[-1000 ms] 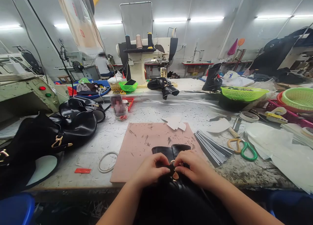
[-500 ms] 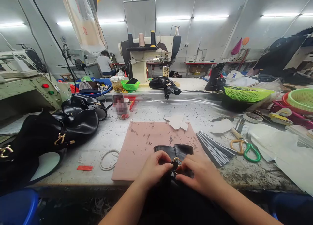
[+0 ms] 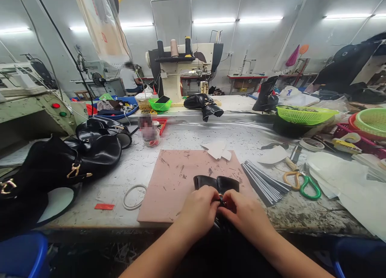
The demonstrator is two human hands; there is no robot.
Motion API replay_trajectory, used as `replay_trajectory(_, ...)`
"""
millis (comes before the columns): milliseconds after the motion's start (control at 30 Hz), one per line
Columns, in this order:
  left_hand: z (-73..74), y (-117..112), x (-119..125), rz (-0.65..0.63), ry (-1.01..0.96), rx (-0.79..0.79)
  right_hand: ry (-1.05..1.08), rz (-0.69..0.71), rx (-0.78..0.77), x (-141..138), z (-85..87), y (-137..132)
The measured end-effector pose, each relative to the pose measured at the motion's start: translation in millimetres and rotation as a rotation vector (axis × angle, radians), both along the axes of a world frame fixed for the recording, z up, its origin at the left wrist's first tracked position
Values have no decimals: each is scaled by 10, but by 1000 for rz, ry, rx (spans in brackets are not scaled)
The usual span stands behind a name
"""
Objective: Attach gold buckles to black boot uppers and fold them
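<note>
A black leather boot upper (image 3: 228,184) lies over the near edge of the pink board (image 3: 171,177), its top opening away from me. My left hand (image 3: 201,207) is closed in a pinch on the black strap at the boot's side. From the right, my right hand (image 3: 246,211) pinches at the same spot, thumb and fingertips meeting the left ones. Only a little of the gold buckle (image 3: 221,196) shows between them; the fingers hide most of it and the strap's end. The boot's lower part runs toward me, dark and hard to make out.
Black boots with gold buckles (image 3: 74,170) are piled at left. Grey strips (image 3: 265,183), scissors (image 3: 310,187) and white paper pieces (image 3: 346,189) lie at right. A metal ring (image 3: 134,197) sits left of the board. A sewing machine (image 3: 169,77) stands behind; a person (image 3: 129,79) sits beyond.
My hands have drawn closer together over the buckle, covering more of it. The left hand has moved slightly right, and the boot's top has shifted slightly.
</note>
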State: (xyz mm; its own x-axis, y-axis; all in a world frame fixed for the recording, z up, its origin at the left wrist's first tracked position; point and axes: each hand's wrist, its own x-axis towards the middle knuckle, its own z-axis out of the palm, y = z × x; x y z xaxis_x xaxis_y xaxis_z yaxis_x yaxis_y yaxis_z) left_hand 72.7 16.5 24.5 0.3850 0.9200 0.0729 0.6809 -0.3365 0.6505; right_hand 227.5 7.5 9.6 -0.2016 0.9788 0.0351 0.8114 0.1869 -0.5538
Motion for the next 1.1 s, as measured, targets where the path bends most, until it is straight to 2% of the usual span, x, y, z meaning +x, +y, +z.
replay_trajectory(100,-40,1,39,-88,68,88,-5,-5,5,13,-17,9)
replay_trajectory(233,-36,81,35,-93,-53,-9,90,15,-23,55,-21,17)
replay_trajectory(400,-17,166,-40,-70,-202,-169,439,63,-156,106,-18,55)
replay_trajectory(533,-22,174,-91,-149,-122,-252,772,56,-321,139,-38,92)
replay_trajectory(633,-71,181,-86,-115,-111,-293,886,63,-429,172,-37,99)
replay_trajectory(800,-176,219,-54,-50,-408,-438,786,94,-470,174,0,92)
replay_trajectory(900,-164,230,-69,-102,-553,-486,619,41,-374,98,31,69)
replay_trajectory(1000,-121,217,-99,-104,-572,-502,449,26,-230,-7,74,18)
replay_trajectory(1100,-109,197,-118,-34,-537,-489,395,66,-182,-88,115,-36)
